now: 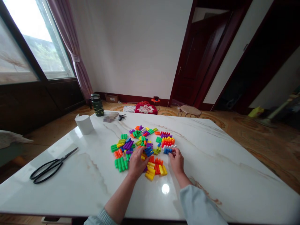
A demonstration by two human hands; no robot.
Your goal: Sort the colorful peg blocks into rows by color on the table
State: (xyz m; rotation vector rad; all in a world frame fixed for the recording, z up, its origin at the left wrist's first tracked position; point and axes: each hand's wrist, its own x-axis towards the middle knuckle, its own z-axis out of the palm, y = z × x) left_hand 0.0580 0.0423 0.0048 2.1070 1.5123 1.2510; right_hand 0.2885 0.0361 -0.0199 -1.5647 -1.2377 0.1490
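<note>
A spread of coloured plastic building blocks (142, 145) lies in the middle of a white marble table (222, 162): green, purple, orange, yellow, blue and white pieces. My left hand (137, 162) rests on the pile's near side, fingers curled over yellow and blue blocks (148, 151); what it grips I cannot make out. My right hand (176, 161) is at the pile's right edge, fingers pinched at a blue block (167, 151) below a row of white and orange blocks (168, 142).
Black scissors (50, 165) lie on the table's left. A white roll (84, 124), a dark camouflage-patterned bottle (97, 104) and black keys (122, 117) stand at the far edge. Beyond are a red cushion (145, 108), a small stool (190, 110) and a dark door.
</note>
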